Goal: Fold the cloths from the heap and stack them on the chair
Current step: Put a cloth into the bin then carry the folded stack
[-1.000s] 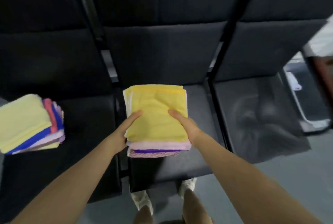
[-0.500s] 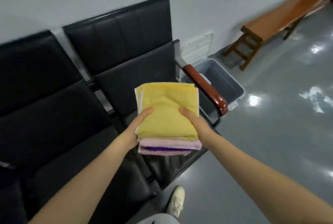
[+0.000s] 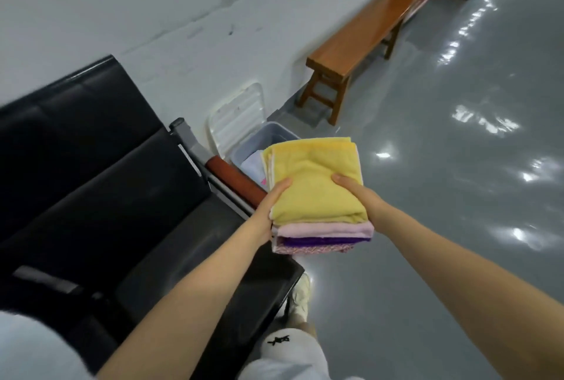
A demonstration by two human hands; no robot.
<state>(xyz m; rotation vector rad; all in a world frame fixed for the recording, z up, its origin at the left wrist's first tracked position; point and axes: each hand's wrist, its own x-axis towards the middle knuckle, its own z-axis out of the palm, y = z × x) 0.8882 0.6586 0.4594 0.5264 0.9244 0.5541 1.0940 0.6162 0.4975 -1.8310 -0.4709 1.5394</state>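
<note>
Folded cloths (image 3: 317, 196), a yellow one atop pink and purple, hang mid-frame above the black chair's (image 3: 189, 245) right edge, the left hand (image 3: 270, 208) and right hand (image 3: 363, 199) gripping opposite sides, thumbs on top. Soft, light and prone to sliding apart, the stack probably handles best clamped at both sides. Farther back, upper centre, a grey bin (image 3: 274, 138) stands by the wall.

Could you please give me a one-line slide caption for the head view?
Both hands, left hand and right hand, hold a stack of folded cloths above the grey bin beside the black chairs.
</note>
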